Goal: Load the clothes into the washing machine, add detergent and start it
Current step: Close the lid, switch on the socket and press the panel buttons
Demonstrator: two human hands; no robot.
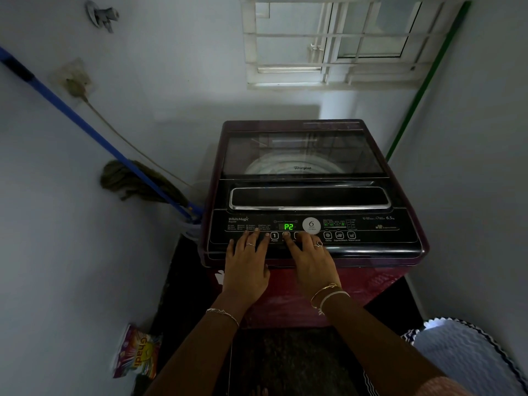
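Note:
A maroon top-loading washing machine (311,195) stands in front of me with its glass lid (303,151) down. Its black control panel (371,232) is lit and the green display (288,226) reads P2. My left hand (247,261) rests flat on the panel's left part, fingers spread, beside the Power button (274,236). My right hand (310,258) lies on the panel too, its index fingertip on the button just right of Power. A detergent packet (137,352) leans on the floor at the lower left. No clothes can be made out through the lid.
A blue-handled mop (134,181) leans in the left corner against the wall. A green pole (423,87) stands at the right of the barred window (337,41). A striped cloth-covered object (468,355) sits at the lower right. Walls close in on both sides.

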